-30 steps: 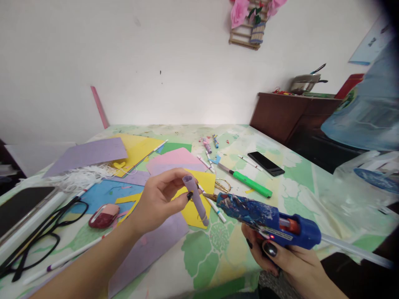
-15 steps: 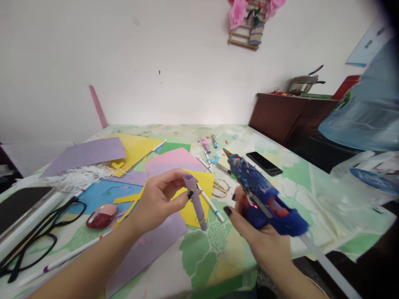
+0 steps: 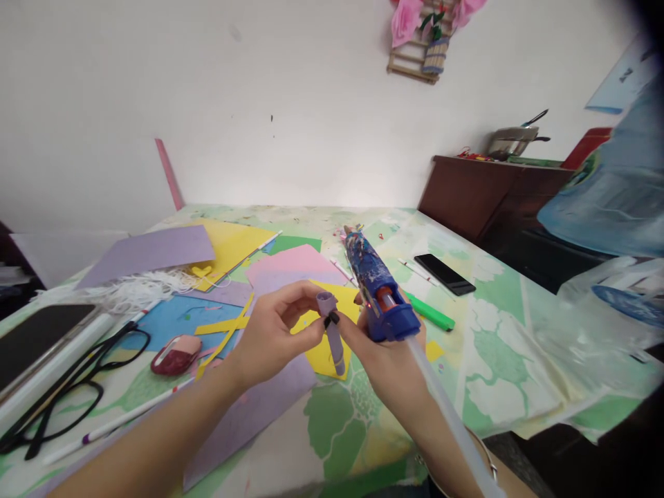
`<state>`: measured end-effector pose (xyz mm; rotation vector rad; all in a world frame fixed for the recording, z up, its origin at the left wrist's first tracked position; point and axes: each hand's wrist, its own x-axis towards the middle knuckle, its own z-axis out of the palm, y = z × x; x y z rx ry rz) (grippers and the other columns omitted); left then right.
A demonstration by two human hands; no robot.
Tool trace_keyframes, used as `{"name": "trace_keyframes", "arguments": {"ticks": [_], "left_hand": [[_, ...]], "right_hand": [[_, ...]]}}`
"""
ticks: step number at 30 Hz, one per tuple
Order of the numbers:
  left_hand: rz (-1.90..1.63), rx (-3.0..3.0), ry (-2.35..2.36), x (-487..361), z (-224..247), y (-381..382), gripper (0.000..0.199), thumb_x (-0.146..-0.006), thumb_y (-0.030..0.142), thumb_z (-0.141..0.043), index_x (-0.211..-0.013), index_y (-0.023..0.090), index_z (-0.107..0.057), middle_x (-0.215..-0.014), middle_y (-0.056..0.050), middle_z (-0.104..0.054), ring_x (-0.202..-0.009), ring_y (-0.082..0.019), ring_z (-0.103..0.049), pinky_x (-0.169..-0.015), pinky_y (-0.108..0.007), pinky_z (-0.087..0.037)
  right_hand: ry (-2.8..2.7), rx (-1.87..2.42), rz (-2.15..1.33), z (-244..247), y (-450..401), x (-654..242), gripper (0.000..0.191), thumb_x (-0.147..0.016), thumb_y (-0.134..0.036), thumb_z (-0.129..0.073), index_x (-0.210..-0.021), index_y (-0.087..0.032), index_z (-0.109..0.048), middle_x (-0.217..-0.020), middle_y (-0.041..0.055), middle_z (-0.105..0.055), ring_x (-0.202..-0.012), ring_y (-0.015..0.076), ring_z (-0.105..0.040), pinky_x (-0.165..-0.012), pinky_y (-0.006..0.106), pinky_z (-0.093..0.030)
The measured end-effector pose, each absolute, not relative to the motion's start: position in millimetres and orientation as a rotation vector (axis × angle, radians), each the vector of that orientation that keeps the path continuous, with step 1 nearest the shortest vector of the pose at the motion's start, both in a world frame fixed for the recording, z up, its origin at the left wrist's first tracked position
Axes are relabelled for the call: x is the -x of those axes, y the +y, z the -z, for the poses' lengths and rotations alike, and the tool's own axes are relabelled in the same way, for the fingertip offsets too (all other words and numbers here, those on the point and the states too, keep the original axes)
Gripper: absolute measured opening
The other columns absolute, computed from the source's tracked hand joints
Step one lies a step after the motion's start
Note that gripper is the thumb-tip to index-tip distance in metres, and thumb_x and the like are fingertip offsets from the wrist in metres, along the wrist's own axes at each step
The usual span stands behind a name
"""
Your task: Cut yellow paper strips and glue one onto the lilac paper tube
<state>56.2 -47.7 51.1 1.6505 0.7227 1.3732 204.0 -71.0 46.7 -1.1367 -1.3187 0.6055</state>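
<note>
Between the fingers of my left hand (image 3: 283, 325) is a rolled purple paper tube (image 3: 336, 346), standing tilted with its open end up. My right hand (image 3: 386, 366) grips a blue hot glue gun (image 3: 381, 290) whose nozzle points away toward the wall. A long glue stick (image 3: 451, 415) sticks out of its back. The right thumb reaches over and touches the tube near its top, close to the left thumb. Under the tube lies a yellow paper sheet (image 3: 319, 356), with a purple sheet (image 3: 249, 422) nearer me.
Left on the table are black glasses (image 3: 86, 387), a red-and-pink case (image 3: 176, 354), white string (image 3: 140, 283) and coloured paper. To the right lie a phone (image 3: 445, 272), a green marker (image 3: 430, 312) and plastic bags (image 3: 596, 311). A water jug (image 3: 596, 200) stands at far right.
My right hand has brought the glue gun left, turning its nozzle forward, and its thumb now meets the tube. The green marker has come into view. My left hand still holds the tube.
</note>
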Motion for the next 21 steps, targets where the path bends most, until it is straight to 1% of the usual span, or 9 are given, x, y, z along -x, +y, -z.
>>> {"name": "trace_keyframes", "arguments": {"ticks": [4, 6, 9, 12, 16, 18, 21], "left_hand": [[-1.377, -1.631, 0.718, -55.8, -49.9, -47.0, 0.017, -0.071, 0.006, -0.067, -0.085, 0.016, -0.067, -0.081, -0.003, -0.068, -0.077, -0.014, -0.066, -0.074, -0.023, -0.055], [-1.389, -1.614, 0.693, -54.9, -49.2, -46.8, 0.018, -0.071, 0.006, -0.067, -0.086, 0.016, -0.067, -0.081, -0.003, -0.069, -0.077, -0.013, -0.066, -0.074, -0.023, -0.056], [-1.381, -1.596, 0.678, -53.7, -48.2, -45.5, 0.017, -0.074, 0.008, -0.068, -0.088, 0.018, -0.067, -0.084, -0.003, -0.07, -0.079, -0.013, -0.067, -0.077, -0.023, -0.056], [-1.365, -1.58, 0.67, -53.4, -47.6, -43.1, 0.013, -0.077, 0.011, -0.068, -0.088, 0.017, -0.066, -0.085, -0.003, -0.07, -0.079, -0.015, -0.068, -0.077, -0.026, -0.056], [-1.386, -1.541, 0.679, -52.9, -46.0, -40.0, 0.012, -0.076, 0.016, -0.072, -0.087, 0.018, -0.066, -0.083, -0.003, -0.069, -0.079, -0.015, -0.067, -0.078, -0.027, -0.056], [-1.383, -1.523, 0.695, -51.7, -44.5, -38.3, 0.013, -0.075, 0.018, -0.073, -0.086, 0.018, -0.066, -0.083, -0.003, -0.069, -0.079, -0.015, -0.067, -0.077, -0.028, -0.056], [-1.369, -1.475, 0.684, -49.2, -42.1, -35.2, 0.015, -0.075, 0.018, -0.074, -0.087, 0.019, -0.065, -0.082, -0.001, -0.067, -0.078, -0.014, -0.065, -0.075, -0.027, -0.055]], "right_hand": [[-1.295, 1.158, -0.59, -50.3, -70.6, -205.7, 0.027, -0.067, -0.036, -0.073, -0.078, -0.022, -0.053, -0.063, -0.0037, -0.05, -0.055, 0.0112, -0.045, -0.049, 0.025, -0.038], [-1.3, 1.137, -0.652, -51.4, -70.8, -207.9, 0.026, -0.069, -0.036, -0.072, -0.079, -0.022, -0.053, -0.059, -0.0061, -0.046, -0.051, 0.0095, -0.042, -0.048, 0.024, -0.037], [-1.249, 1.069, -0.793, -51.5, -71.6, -211.7, 0.026, -0.072, -0.035, -0.071, -0.085, -0.021, -0.053, -0.06, -0.007, -0.046, -0.05, 0.0079, -0.041, -0.047, 0.023, -0.036], [-1.177, 1.02, -0.852, -50.9, -71.9, -213.7, 0.028, -0.073, -0.034, -0.072, -0.089, -0.021, -0.053, -0.063, -0.0059, -0.049, -0.05, 0.0077, -0.043, -0.047, 0.023, -0.038], [-1.101, 1.045, -0.741, -53.3, -71.1, -215.1, 0.025, -0.072, -0.032, -0.071, -0.088, -0.02, -0.057, -0.059, -0.0056, -0.051, -0.048, 0.0092, -0.047, -0.046, 0.025, -0.041], [-1.103, 1.023, -0.705, -55.8, -69.9, -218.0, 0.021, -0.072, -0.029, -0.07, -0.085, -0.02, -0.056, -0.058, -0.0053, -0.053, -0.049, 0.0106, -0.052, -0.05, 0.026, -0.045], [-1.087, 0.982, -0.687, -57.5, -66.6, -227.1, 0.019, -0.071, -0.024, -0.07, -0.083, -0.02, -0.056, -0.066, -0.0038, -0.057, -0.053, 0.0117, -0.058, -0.056, 0.029, -0.05]]}}
